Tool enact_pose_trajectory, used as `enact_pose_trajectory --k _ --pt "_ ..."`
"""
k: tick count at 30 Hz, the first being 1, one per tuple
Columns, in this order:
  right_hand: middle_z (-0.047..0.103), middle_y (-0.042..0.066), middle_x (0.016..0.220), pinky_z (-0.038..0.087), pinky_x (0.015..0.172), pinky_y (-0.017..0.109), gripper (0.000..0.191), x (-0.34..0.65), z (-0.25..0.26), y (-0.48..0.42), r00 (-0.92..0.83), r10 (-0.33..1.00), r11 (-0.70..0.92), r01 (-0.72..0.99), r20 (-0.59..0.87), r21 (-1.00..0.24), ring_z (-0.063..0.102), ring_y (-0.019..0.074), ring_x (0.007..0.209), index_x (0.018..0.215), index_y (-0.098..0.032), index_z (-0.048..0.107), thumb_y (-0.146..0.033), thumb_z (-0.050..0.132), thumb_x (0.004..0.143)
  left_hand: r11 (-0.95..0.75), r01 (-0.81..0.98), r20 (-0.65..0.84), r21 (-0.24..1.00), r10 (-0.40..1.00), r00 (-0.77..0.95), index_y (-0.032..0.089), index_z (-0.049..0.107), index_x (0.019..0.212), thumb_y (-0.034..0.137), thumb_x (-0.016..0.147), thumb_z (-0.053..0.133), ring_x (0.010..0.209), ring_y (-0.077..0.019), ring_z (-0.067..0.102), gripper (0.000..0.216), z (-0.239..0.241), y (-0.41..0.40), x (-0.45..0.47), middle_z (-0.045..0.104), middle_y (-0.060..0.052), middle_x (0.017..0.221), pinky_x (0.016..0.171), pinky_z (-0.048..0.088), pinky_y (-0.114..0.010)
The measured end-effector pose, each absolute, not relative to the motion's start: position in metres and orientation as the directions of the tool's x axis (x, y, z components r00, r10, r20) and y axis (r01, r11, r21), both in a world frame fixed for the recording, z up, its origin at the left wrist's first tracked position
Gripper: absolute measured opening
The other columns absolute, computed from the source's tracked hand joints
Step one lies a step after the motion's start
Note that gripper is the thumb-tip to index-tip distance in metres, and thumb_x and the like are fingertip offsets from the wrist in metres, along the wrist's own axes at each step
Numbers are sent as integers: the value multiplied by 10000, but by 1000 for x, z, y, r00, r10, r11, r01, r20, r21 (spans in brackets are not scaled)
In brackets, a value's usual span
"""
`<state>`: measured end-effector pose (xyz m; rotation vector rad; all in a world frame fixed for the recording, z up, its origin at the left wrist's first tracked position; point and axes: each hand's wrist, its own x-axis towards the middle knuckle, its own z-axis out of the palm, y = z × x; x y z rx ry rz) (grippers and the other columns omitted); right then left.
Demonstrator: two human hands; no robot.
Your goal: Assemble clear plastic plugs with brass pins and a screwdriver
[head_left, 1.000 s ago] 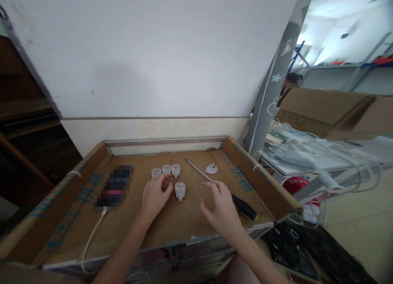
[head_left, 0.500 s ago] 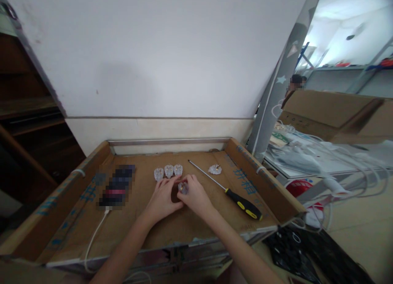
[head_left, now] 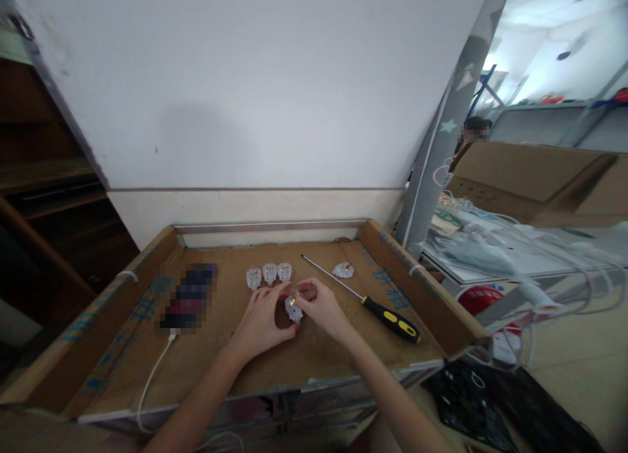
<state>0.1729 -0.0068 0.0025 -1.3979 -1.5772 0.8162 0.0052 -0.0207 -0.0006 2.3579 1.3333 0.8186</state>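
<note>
Both hands meet over the middle of a shallow cardboard tray (head_left: 147,270). My left hand (head_left: 260,322) and my right hand (head_left: 324,309) pinch a small clear plastic plug (head_left: 293,307) with brass pins between their fingertips, lifted a little off the tray floor. Just behind my hands three similar clear plugs (head_left: 269,273) stand in a row. Another clear plug piece (head_left: 343,268) lies farther right. A screwdriver (head_left: 373,302) with a black and yellow handle lies diagonally to the right of my right hand.
A blurred dark device (head_left: 189,296) with a white cable (head_left: 150,378) lies on the tray's left. A white wall rises behind. To the right are a grey post (head_left: 436,146), cardboard boxes (head_left: 530,178), heaps of white cables (head_left: 495,244), and a person far back.
My right hand left the screwdriver's side and joined my left hand at the lone plug. Both hands now hold it slightly raised and turned.
</note>
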Motion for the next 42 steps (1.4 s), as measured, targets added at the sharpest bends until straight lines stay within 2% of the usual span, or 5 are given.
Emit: enact_pose_trajectory --k 5,15,24,33,42 --pt "666 42 820 498 624 289 230 180 -2 2 38 976 192 309 214 -932 613 154 664 871 -167 589 -307 596 688 -508 675 392 535 857 334 218 445 1290 368 742 634 1154 -264 488 599 5 -15 -1 560 -90 1257 981 365 -421" --pt "639 48 792 508 632 295 258 174 -10 21 133 937 283 254 323 -925 588 154 659 906 -154 594 -312 584 703 -521 727 407 448 843 353 199 622 977 260 815 554 942 -228 581 186 14 20 29 665 -55 955 852 421 -366" --pt "608 59 867 533 694 301 101 174 -10 10 109 889 398 298 445 -868 609 168 772 787 -187 568 -275 584 741 -516 717 396 469 848 352 207 634 891 228 812 546 901 -216 590 120 7 14 29 671 -43 896 827 429 -352" --pt "611 67 863 511 711 317 187 174 -12 10 150 886 386 286 439 -877 599 173 762 768 -189 529 -368 580 791 -495 762 389 417 855 343 208 632 843 234 800 566 870 -218 593 83 9 13 27 667 -32 826 802 423 -342" --pt "596 44 827 531 653 317 333 180 -15 16 221 926 305 46 307 -951 618 165 688 789 -200 485 -498 623 731 -460 750 404 475 871 279 216 650 888 222 810 555 857 -215 604 123 8 11 21 684 -28 840 816 431 -353"
